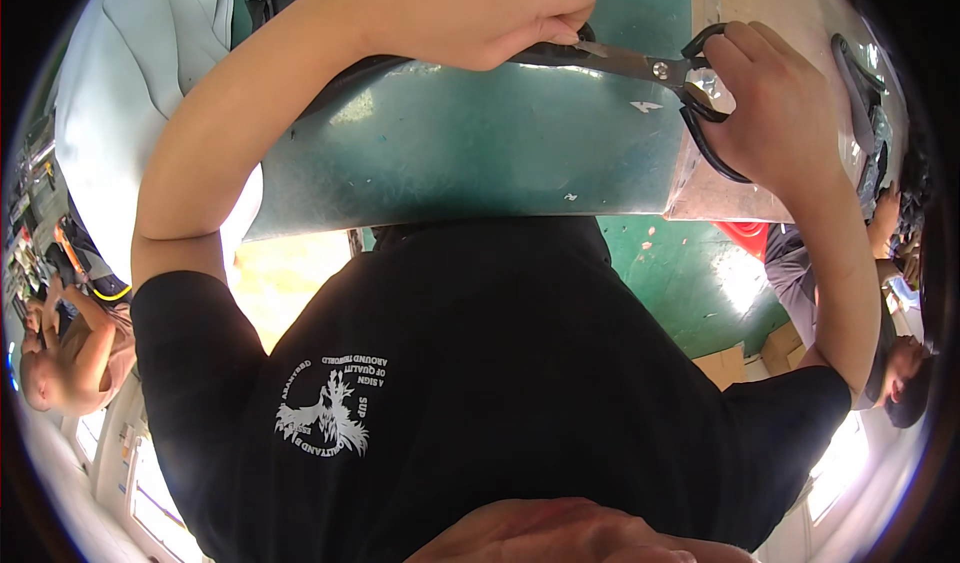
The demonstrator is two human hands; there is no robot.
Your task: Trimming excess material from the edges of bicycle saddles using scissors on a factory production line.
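Honestly, right hand (770,113) grips the scissors (640,63) and left hand (480,8) pinches a dark strip (380,66) right at the blades. Fingers could get nipped.

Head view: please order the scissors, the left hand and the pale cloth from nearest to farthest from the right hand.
1. Scissors, gripped in the right hand.
2. Left hand, at the blade tips.
3. Pale cloth, far upper left.

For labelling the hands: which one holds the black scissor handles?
The right hand holds the scissors by the handles; the left hand pinches at the blades.
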